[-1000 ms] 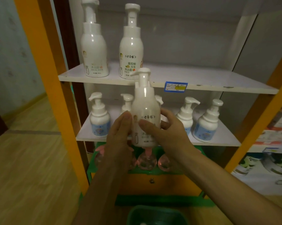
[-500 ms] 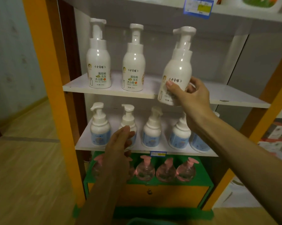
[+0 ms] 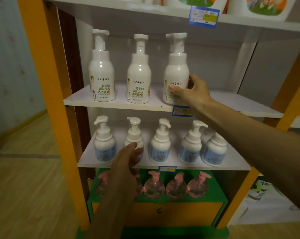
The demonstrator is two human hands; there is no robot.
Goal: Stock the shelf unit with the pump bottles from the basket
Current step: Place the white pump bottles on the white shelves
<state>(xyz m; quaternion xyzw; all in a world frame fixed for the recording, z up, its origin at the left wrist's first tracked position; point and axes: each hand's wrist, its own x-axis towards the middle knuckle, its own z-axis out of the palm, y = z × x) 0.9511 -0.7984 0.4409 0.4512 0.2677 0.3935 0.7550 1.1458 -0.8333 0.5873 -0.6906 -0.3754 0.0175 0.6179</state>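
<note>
Right hand (image 3: pixel 194 90) gripped tall white pump bottle (image 3: pixel 176 75), label 七草缘, upright on middle shelf (image 3: pixel 121 105), 3 o'clock of two matching bottles (image 3: pixel 139 73). Left hand (image 3: pixel 128 157) relaxed, holding nothing, before blue-labelled bottles (image 3: pixel 160 144).

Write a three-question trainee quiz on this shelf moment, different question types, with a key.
1. True or false: the right hand grips the third tall bottle on the middle shelf.
2. How many tall white bottles stand on that shelf? A) two B) three C) five
3. Fill in: the left hand hangs in front of the lower shelf, holding ____.

Key: 1 true; 2 B; 3 nothing.
</note>
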